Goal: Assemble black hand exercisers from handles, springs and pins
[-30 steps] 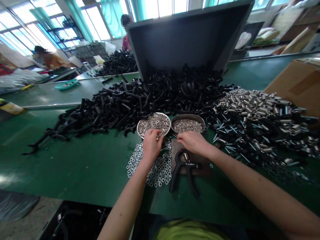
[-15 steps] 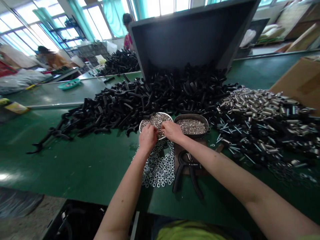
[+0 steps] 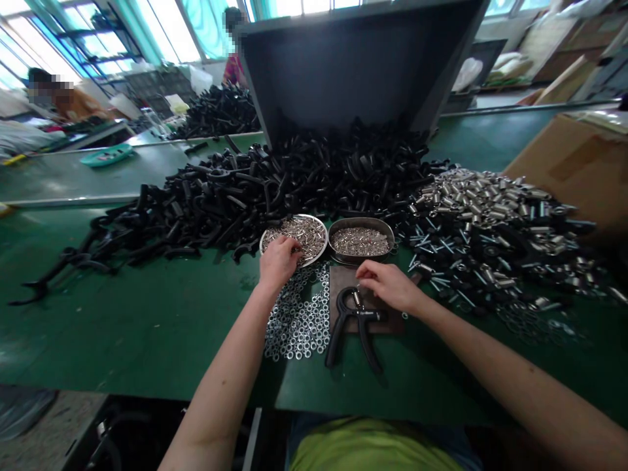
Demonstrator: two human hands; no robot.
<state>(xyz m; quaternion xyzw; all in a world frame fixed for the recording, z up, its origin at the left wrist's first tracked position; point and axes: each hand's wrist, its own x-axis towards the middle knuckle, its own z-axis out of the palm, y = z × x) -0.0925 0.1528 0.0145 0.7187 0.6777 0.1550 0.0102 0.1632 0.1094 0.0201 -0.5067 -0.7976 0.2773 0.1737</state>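
My left hand [image 3: 279, 263] is at the near left rim of a round dish [image 3: 325, 243] of small metal pins [image 3: 309, 234]. Its fingertips are pinched together over the pins; whatever they hold is too small to make out. My right hand [image 3: 387, 282] hovers by the top of a black hand grip strengthener [image 3: 335, 343], thumb and forefinger pinched near its spring [image 3: 356, 299]. What sits in that pinch I cannot make out. The strengthener lies partly on a flat brown plate [image 3: 338, 278], handles toward me. Loose metal nuts [image 3: 299, 327] are spread left of it.
An oval tin [image 3: 392, 245] of tiny metal parts stands beside the dish. Black handles [image 3: 220, 196] pile up behind, below a tipped grey bin [image 3: 363, 72]. Springs [image 3: 485, 196] and screws [image 3: 441, 252] lie right, near a cardboard box [image 3: 564, 157]. Two people sit farther back.
My right hand has left the dish and moved right and nearer, to the top of the strengthener. My left hand stays at the dish. The view has shifted slightly.
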